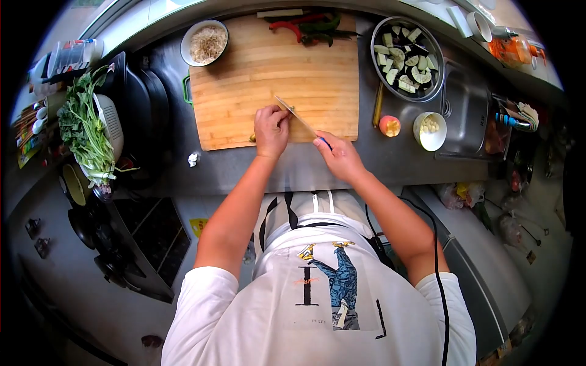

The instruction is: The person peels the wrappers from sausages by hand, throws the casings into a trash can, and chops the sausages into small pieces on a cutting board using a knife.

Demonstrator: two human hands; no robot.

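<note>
Near the front edge of the wooden cutting board, my left hand rests with its fingers curled over something mostly hidden under them; a small green bit shows at the fingertips. My right hand is wrapped round the blue handle of a knife. The blade points up and left, its side close beside my left fingertips. Red and green peppers lie at the board's far edge. A bowl of pale shreds stands on the board's far left corner.
Right of the board are a metal bowl of cut eggplant, a peeled-looking reddish fruit, a white bowl of garlic and a sink. Leafy greens lie over a white basket at left.
</note>
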